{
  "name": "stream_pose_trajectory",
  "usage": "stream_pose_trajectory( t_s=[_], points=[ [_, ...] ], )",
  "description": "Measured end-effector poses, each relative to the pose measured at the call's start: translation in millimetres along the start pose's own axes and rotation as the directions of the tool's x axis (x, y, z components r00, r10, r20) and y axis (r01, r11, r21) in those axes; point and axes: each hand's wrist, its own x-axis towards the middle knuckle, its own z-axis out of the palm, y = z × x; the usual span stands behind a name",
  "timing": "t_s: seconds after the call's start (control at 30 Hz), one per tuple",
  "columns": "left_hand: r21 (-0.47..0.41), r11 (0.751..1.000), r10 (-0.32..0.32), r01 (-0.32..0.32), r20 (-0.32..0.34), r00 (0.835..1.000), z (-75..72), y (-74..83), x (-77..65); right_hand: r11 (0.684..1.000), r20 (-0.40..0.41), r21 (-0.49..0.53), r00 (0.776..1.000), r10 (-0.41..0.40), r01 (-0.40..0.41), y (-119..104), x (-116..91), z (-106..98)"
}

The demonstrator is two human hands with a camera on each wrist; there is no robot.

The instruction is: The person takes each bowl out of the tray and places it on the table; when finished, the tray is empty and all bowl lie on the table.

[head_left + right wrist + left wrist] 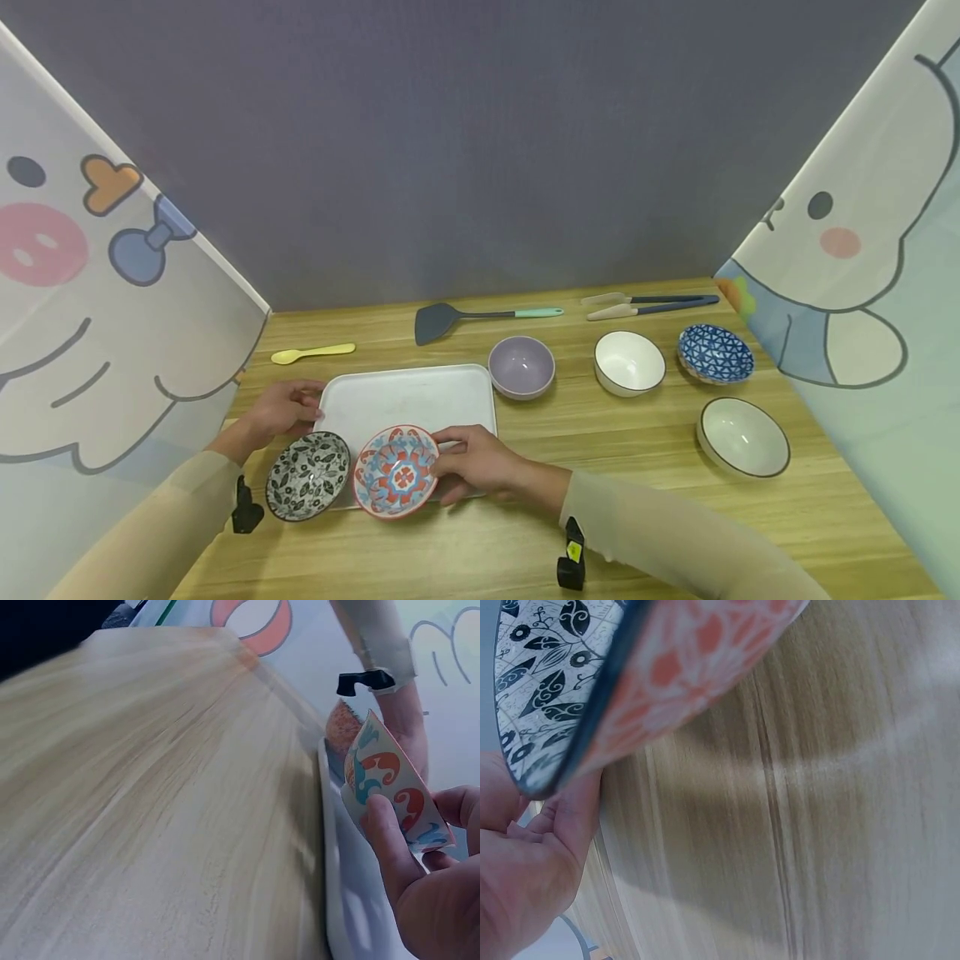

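In the head view, the right hand (480,460) pinches the glossy red-and-blue bowl (396,472), left of that grip over the white tray (408,387); a firm, level pinch should keep its rim from knocking the black-and-white bowl (308,477) farther left. In the left wrist view, that flared bowl (leafy inside, coral outside) partly covers the left hand (532,862), whose hold I cannot tell. In the right wrist view, the thumb (384,829) presses the curved, scroll-painted outer wall.

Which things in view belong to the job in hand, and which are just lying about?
Job, apparently:
red-patterned bowl, held by right hand
black-and-white bowl, near left hand
white tray

Lying about:
yellow spoon
spatula
tongs
purple bowl
blue-patterned bowl
middle white bowl
rightmost white bowl
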Motion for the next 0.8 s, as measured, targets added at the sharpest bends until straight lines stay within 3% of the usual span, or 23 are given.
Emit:
stream_pose_trajectory(
  t_s=[0.5,0.8],
  points=[
    [0.001,1.0,-0.02,0.02,-0.014,1.0,-1.9,-1.0,2.5,0.995,-0.031,0.092,0.999,-0.024,0.027,-16,-18,-19],
    [0.021,1.0,-0.021,0.022,-0.016,1.0,0.4,-2.2,4.1,0.996,-0.055,0.082,0.998,-0.02,0.024,-29,-41,-47]
  ],
)
